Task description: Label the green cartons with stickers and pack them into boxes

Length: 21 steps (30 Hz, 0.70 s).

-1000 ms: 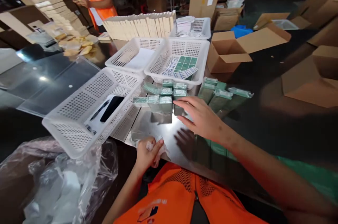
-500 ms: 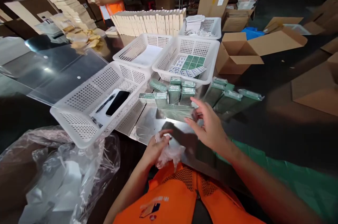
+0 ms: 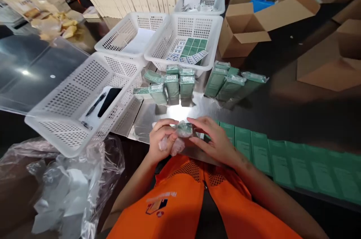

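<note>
The box (image 3: 184, 129), green in a clear wrap, is in the middle of the frame, a bit low, between the two hands. The right hand (image 3: 212, 138) has its thumb and first finger a little apart, with the box pinched between them. The left hand (image 3: 163, 139) has bent fingers. They pinch a crumpled bit of plastic (image 3: 177, 147), and their tips are at the left end of the box. I cannot tell how hard they press.

More wrapped boxes (image 3: 172, 85) stand in the middle, past the hands. A row of green boxes (image 3: 261, 152) lies at the lower right. At the left, a white basket (image 3: 67, 81) holds a phone (image 3: 109, 102) and a pen (image 3: 96, 104). A clear bag (image 3: 97, 190) is at the lower left.
</note>
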Each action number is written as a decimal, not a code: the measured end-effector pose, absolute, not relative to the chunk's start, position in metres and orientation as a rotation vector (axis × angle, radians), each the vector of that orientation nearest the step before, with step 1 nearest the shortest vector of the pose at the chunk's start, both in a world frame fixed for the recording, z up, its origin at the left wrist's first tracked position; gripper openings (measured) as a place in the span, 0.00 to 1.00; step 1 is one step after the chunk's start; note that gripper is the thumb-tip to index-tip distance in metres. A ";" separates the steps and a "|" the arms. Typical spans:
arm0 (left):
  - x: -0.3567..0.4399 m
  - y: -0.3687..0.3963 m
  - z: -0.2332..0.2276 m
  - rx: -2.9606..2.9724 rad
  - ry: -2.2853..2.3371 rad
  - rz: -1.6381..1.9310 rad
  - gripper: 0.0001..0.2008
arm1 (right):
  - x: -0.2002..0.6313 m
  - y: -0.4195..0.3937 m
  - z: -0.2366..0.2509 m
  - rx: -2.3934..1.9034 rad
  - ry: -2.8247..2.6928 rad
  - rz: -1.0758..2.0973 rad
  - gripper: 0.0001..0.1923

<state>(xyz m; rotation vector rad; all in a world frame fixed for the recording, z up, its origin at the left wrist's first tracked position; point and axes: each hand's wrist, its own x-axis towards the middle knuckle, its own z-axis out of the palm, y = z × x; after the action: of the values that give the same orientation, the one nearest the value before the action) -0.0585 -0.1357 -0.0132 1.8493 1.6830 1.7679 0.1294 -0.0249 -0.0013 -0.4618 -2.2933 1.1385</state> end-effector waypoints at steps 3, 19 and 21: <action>-0.056 -0.138 -0.006 1.918 1.454 1.810 0.03 | 0.129 -0.025 0.001 -0.243 -2.362 0.942 0.14; -0.071 -0.132 0.002 2.900 1.615 0.986 0.08 | 0.149 -0.021 0.014 -0.226 -2.446 0.090 0.11; -0.067 -0.132 0.000 2.844 1.682 0.959 0.05 | 0.152 -0.023 0.012 -0.289 -2.455 0.093 0.11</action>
<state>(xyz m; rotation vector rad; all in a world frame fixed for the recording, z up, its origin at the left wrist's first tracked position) -0.0669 -0.1319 -0.0001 2.8436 1.6821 0.9594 0.1521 -0.0230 0.0118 -0.2894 -2.4547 0.0933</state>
